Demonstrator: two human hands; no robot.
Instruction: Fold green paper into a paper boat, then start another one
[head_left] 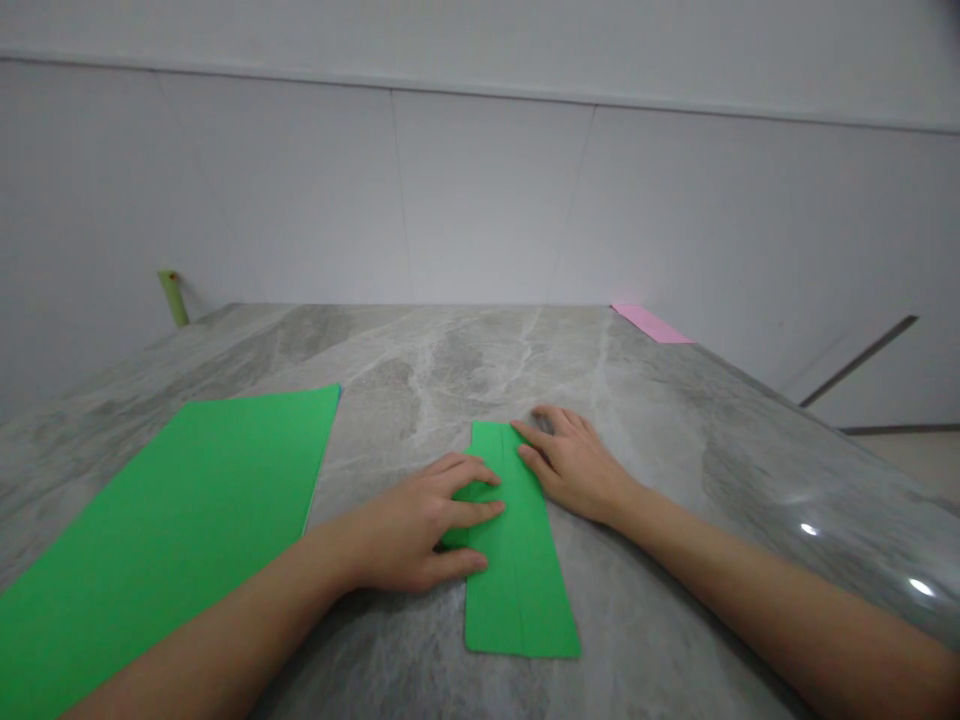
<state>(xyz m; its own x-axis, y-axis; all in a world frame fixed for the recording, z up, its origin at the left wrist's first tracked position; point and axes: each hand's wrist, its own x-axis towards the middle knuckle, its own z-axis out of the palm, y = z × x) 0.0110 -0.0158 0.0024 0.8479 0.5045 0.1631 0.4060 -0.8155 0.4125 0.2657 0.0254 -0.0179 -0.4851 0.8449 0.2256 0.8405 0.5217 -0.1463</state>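
Note:
A narrow piece of green paper (529, 600) lies lengthwise on the table in front of me, with a crease line running down its middle. My left hand (420, 525) rests on its left side, fingers spread and fingertips touching the paper near the crease. At the far right corner of the paper, my right hand (574, 462) touches the edge with its fingertips, the fingers apart. Neither hand grips anything. To the left lies a large green sheet (202, 500), partly covered by my left forearm.
The grey marbled table (465, 360) reaches to a white wall (480, 190). A pink paper strip (652, 325) lies at its far right corner. Past the far left edge there is a light green tube-like thing (174, 298). A dark bar (859, 360) shows at the right.

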